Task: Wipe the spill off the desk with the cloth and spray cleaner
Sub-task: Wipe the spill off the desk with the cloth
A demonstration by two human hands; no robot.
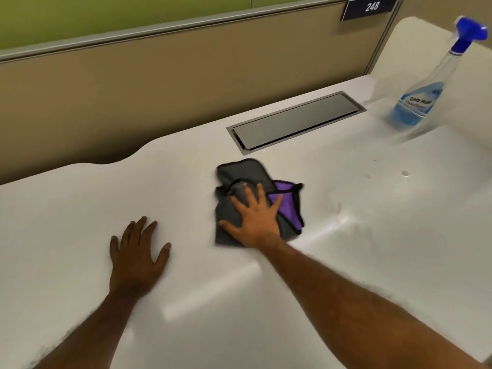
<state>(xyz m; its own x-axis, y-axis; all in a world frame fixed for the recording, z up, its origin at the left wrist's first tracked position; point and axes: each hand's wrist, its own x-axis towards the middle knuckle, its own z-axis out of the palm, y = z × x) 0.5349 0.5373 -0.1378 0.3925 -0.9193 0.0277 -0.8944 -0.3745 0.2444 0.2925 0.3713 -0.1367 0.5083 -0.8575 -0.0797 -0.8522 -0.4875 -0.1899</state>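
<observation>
A grey and purple cloth (241, 177) lies bunched on the white desk (346, 249) near its middle. My right hand (255, 217) presses flat on the cloth, fingers spread over it. To the left, my left hand (137, 253) rests palm down on the bare desk with its fingers apart and nothing in it. A clear spray bottle (423, 97) with blue liquid and a blue trigger head stands at the far right of the desk. A few small droplets (405, 173) show on the surface right of the cloth. The cloth's edges look blurred.
A grey metal cable flap (295, 119) is set into the desk just behind the cloth. A beige partition (159, 83) with a green panel above runs along the back. A dark sign reading 248 (371, 7) hangs at the top right.
</observation>
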